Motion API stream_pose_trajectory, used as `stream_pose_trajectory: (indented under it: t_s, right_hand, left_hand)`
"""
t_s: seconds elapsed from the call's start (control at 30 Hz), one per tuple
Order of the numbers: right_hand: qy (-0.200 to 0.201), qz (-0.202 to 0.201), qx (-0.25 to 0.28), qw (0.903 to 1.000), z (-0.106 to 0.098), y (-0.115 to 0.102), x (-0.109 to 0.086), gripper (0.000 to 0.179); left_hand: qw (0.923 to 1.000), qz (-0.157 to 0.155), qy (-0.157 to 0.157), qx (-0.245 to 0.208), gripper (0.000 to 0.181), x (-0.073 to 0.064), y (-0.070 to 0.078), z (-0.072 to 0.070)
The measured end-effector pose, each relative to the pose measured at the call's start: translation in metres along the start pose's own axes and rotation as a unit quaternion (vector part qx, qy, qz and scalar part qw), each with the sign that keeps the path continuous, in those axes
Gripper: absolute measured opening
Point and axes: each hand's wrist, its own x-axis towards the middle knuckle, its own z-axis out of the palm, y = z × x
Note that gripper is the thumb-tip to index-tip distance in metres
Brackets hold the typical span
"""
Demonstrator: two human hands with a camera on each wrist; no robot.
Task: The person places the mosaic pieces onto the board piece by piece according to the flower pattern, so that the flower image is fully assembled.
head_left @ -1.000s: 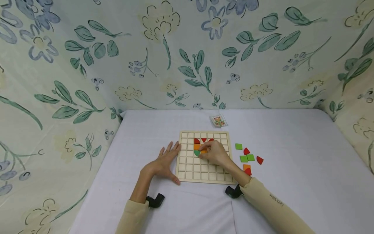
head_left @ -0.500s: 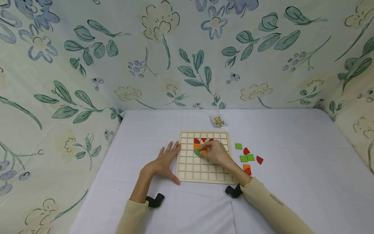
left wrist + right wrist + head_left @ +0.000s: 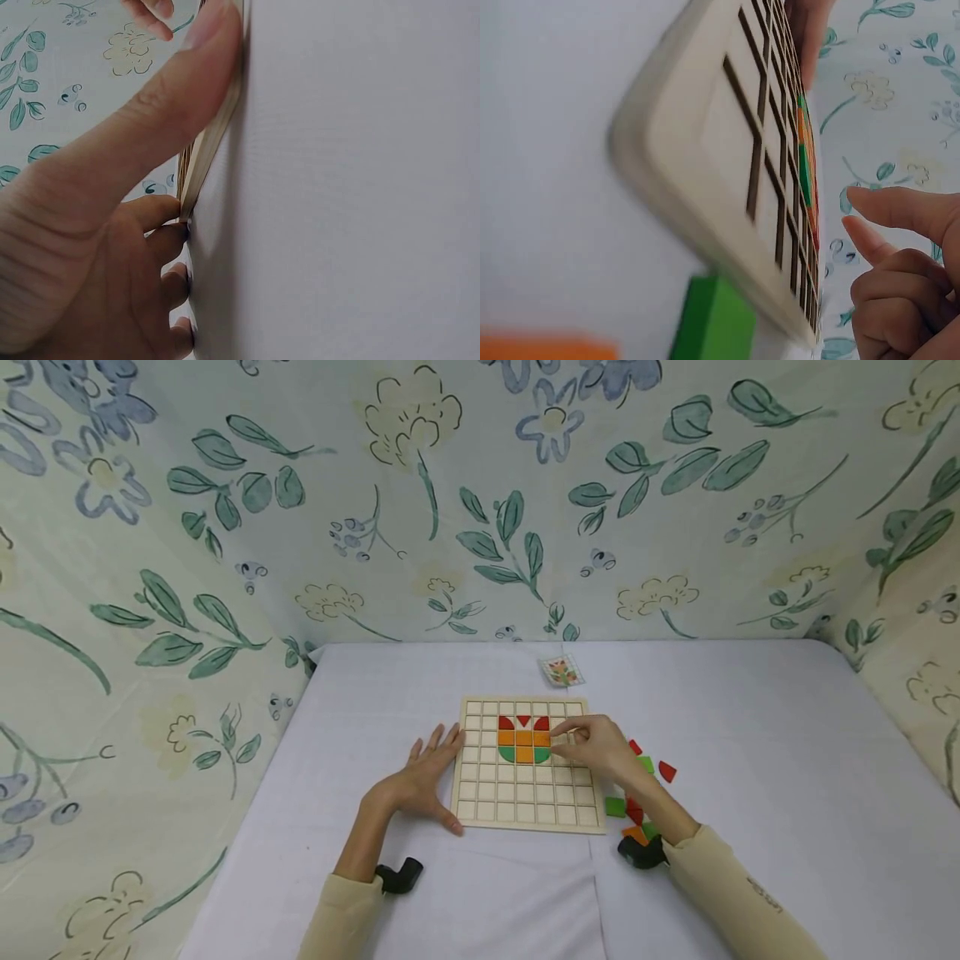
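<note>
A wooden grid board (image 3: 480, 789) lies on the table. Set into its upper middle is a pattern of red pieces (image 3: 522, 721), orange squares (image 3: 524, 739) and green rounded pieces (image 3: 507, 754). My left hand (image 3: 418, 783) rests with fingers spread along the board's left side; in the left wrist view its thumb (image 3: 142, 112) and fingertips meet the wooden edge. My right hand (image 3: 600, 745) hovers over the board just right of the pattern. The right wrist view shows its thumb and index finger apart with nothing between them, the other fingers curled.
Loose pieces lie right of the board, partly hidden by my right forearm: a green square (image 3: 615, 807), a red piece (image 3: 667, 771), an orange piece (image 3: 634, 835) and several others. A small pattern card (image 3: 561, 671) lies behind the board. Floral cloth (image 3: 510, 527) hangs beyond the table.
My right hand has moved right, off the pattern, uncovering orange squares and the right green piece. Its forearm now covers other loose pieces. The left hand has stayed put.
</note>
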Motion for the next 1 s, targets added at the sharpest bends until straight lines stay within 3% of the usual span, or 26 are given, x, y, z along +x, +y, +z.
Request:
stream_pose_trajectory:
  t_s: [0.2,0.43,0.7,1.0]
  right_hand:
    - [0.023,0.033,-0.016,0.999,-0.035,0.032,-0.012,0.031]
    - [0.049,0.063,-0.032,0.9963,-0.058,0.052,-0.023,0.036]
    - [0.063,0.084,-0.039,0.9937,-0.07,0.064,-0.027,0.044]
    - [0.054,0.098,-0.015,0.9936,-0.069,0.065,-0.021,0.048]
  left_hand:
    - [1.0,-0.004,-0.001,0.0,0.152,0.0,0.0,0.0]
    - [1.0,-0.005,-0.002,-0.003,0.152,0.0,0.0,0.0]
    - [1.0,-0.005,-0.003,-0.005,0.151,0.0,0.001,0.0]
    - [1.0,-0.004,0.0,-0.003,0.152,0.0,0.002,0.0]
